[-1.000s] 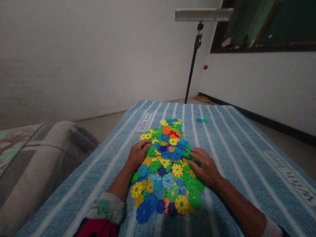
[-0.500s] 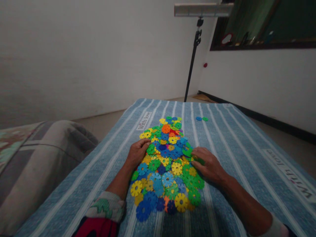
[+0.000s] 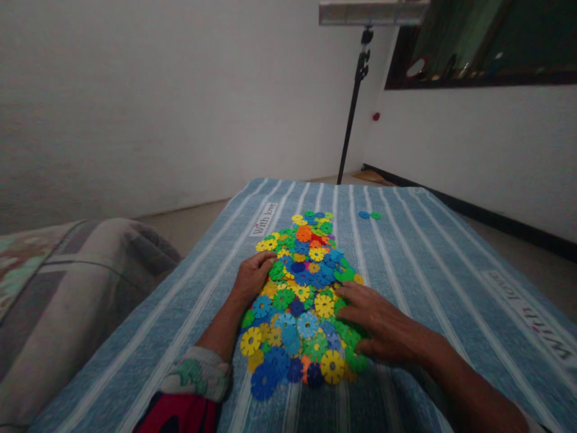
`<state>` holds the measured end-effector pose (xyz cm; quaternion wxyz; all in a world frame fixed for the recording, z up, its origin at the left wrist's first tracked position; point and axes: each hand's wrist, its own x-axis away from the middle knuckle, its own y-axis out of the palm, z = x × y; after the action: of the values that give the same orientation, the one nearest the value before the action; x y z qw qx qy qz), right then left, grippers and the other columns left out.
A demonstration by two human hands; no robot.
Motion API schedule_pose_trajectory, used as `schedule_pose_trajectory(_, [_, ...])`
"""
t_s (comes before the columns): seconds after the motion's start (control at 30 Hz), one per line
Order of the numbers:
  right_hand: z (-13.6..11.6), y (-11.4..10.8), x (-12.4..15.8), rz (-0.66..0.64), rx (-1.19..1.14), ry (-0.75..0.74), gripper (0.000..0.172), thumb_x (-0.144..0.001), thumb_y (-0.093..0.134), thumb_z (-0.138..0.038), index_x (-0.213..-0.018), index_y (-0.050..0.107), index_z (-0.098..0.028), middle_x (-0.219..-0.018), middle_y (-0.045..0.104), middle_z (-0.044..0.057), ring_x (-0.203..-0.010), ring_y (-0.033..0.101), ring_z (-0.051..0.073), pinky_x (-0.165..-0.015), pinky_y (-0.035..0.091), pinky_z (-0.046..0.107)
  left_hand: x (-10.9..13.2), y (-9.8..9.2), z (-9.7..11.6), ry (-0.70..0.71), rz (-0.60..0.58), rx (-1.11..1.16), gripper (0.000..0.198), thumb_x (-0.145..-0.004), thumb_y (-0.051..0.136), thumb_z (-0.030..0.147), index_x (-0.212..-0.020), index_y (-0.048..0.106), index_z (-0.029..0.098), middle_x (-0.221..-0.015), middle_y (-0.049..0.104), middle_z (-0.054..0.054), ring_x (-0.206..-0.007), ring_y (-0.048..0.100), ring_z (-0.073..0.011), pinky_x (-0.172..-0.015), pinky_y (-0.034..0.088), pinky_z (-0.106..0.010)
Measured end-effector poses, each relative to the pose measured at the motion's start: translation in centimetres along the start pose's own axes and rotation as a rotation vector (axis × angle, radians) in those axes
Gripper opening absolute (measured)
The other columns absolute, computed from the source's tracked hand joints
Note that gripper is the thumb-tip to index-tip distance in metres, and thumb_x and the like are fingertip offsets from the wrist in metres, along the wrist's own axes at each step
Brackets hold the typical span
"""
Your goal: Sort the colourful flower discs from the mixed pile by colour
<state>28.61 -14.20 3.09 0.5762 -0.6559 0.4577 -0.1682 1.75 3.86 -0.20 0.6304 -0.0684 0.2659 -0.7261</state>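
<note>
Presently both hands are at the pile (image 3: pixel 297 291): flat, notched discs in yellow, green, blue and orange, overlapping in a long band on the striped cloth (image 3: pixel 424 264), running from near the person toward the far edge.

Left hand (image 3: pixel 253 276): set against the left edge of the pile, about midway along, fingers curled and thumb close to them. Fingertips partly hidden; cannot tell from where I stand whether a disc is pinched there. Grey cuff (image 3: pixel 198 371) at the forearm, red sleeve (image 3: pixel 180 415) below it.

Right hand (image 3: pixel 381 319): palm down at the right side of the pile, fingers spread loosely, thumb apart. Grip reads as released. Green discs of the pile lie partly beneath it. Just beyond the fingertips, at the right edge: a green disc (image 3: pixel 344 274) and, beside it, a yellow disc (image 3: pixel 359 279).

Farther off, to the right and well apart from the pile, a blue disc (image 3: pixel 363 214) and a second green disc (image 3: pixel 375 216) lie side by side on the cloth.

Surroundings: grey blanket (image 3: pixel 112 270) on the person's left; black stand (image 3: pixel 350 120) past the far edge; dark window (image 3: pixel 487 42) at upper right.
</note>
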Motion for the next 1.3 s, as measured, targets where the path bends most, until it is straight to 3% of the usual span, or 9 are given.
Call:
schedule_pose_trajectory(0.37, [0.3, -0.1, -0.3, -0.079, -0.016, 0.020, 0.028, -0.074, 0.064, -0.016, -0.102, 0.064, -0.022, -0.128, 0.056, 0.011, -0.127, 0.046, 0.028, -0.104, 0.040, 0.044, 0.1, 0.1, 0.0, -0.023, 0.004, 0.010, 0.030, -0.072, 0.058, 0.045, -0.086, 0.071, 0.021, -0.081, 0.073, 0.000, -0.082, 0.066, -0.0216, -0.074, 0.052, -0.030])
schedule_pose_trajectory(0.6, [0.2, -0.2, -0.9, -0.076, 0.039, 0.006, 0.017, -0.075, 0.056, -0.015, -0.091, 0.060, -0.019, -0.106, 0.060, 0.010, -0.101, 0.054, 0.024, -0.089, 0.045, 0.039, 0.0, -0.1, 0.2, -0.041, 0.010, 0.005, 0.031, -0.070, 0.060, 0.045, -0.085, 0.071, 0.021, -0.080, 0.073, 0.000, -0.082, 0.066, -0.0222, -0.075, 0.052, -0.032])
schedule_pose_trajectory(0.9, [0.6, 0.6, -1.1, -0.084, 0.142, 0.014, 0.005, -0.080, 0.053, -0.017, -0.082, 0.057, -0.019, -0.083, 0.060, 0.006, -0.082, 0.052, 0.020, -0.078, 0.040, 0.035, 0.0, -0.2, 0.4, -0.027, 0.002, -0.004, 0.031, -0.071, 0.059, 0.044, -0.085, 0.071, 0.020, -0.081, 0.073, -0.001, -0.082, 0.066, -0.0218, -0.076, 0.052, -0.031])
schedule_pose_trajectory(1.07, [1.0, 0.6, -0.9, -0.079, 0.101, 0.027, 0.011, -0.085, 0.049, -0.016, -0.089, 0.059, -0.019, -0.083, 0.062, 0.005, -0.080, 0.056, 0.018, -0.077, 0.040, 0.032, 0.0, -0.2, 0.4, -0.036, -0.004, -0.043, 0.035, -0.072, 0.057, 0.046, -0.089, 0.071, 0.019, -0.090, 0.074, -0.002, -0.082, 0.066, -0.0213, -0.077, 0.051, -0.032])
schedule_pose_trajectory(1.3, [2.4, -1.2, -0.4, 0.128, -0.021, 0.112, 0.026, -0.088, 0.048, -0.018, -0.112, 0.058, -0.018, -0.103, 0.067, 0.009, -0.094, 0.062, 0.019, -0.080, 0.044, 0.029, 0.0, 0.1, 0.2, -0.048, 0.005, -0.017, 0.036, -0.071, 0.057, 0.046, -0.090, 0.071, 0.018, -0.089, 0.074, -0.002, -0.082, 0.066, -0.0208, -0.075, 0.051, -0.030])
